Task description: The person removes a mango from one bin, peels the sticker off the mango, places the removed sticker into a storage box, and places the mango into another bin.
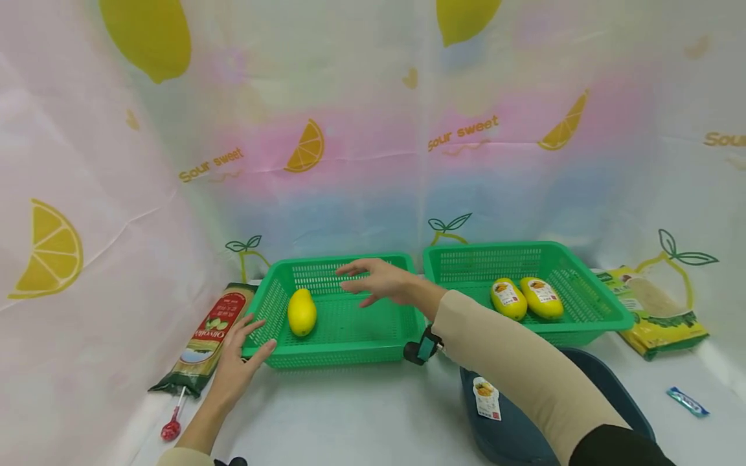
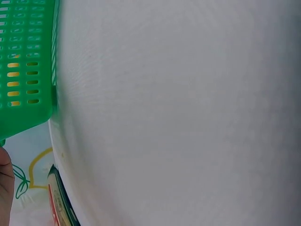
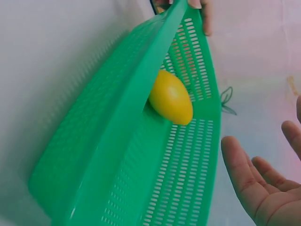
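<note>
Citrus-printed cloth (image 1: 373,194) backs the table (image 1: 326,414). Centre: our empty right hand (image 1: 381,281) hovers above the left basket (image 1: 364,327). Lower left: our left hand (image 1: 237,359) touches it, grip indeterminate.

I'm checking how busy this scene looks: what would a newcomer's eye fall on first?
Probably the vivid green pair on the white table: the left basket holding one yellow fruit, the right basket holding two labelled yellow fruits. Next would likely come the right hand, raised above the left basket with fingers apart, and the left hand at that basket's near left corner.
</note>
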The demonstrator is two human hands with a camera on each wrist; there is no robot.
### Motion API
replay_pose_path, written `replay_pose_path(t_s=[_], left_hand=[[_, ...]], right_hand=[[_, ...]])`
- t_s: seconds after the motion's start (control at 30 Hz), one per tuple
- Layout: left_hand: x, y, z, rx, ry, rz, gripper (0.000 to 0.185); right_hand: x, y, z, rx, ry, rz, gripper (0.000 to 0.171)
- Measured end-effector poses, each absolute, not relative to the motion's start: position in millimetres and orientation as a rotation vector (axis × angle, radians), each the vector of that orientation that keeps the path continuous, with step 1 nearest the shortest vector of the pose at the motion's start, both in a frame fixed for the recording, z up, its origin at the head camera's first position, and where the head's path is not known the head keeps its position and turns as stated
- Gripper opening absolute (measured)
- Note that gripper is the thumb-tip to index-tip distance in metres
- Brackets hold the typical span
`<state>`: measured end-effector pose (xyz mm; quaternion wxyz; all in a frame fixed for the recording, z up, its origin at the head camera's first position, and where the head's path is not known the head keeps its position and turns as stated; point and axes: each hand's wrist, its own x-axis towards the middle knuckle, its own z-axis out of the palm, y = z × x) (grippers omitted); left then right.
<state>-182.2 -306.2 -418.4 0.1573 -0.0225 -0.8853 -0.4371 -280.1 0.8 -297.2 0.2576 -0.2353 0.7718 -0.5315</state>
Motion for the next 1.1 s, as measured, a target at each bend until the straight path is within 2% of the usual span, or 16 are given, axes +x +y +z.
replay_pose_path(t_s=[0.27,0.57,1.1], left_hand=[[-182,-306,-413,-0.078,-2.536,-1.234,0.055],[-182,-305,-413,-0.081,-2.535,-1.254,0.055],[-171,-287,-410,0.094,-2.503,-1.175,0.052]], right_hand=[[-259,61,-294,-0.687,2.154,-1.460,0.044],[-234,134,-309,-0.640,2.294,-1.576,0.035],[-206,222,-312,-0.486,2.449,-1.637,0.043]])
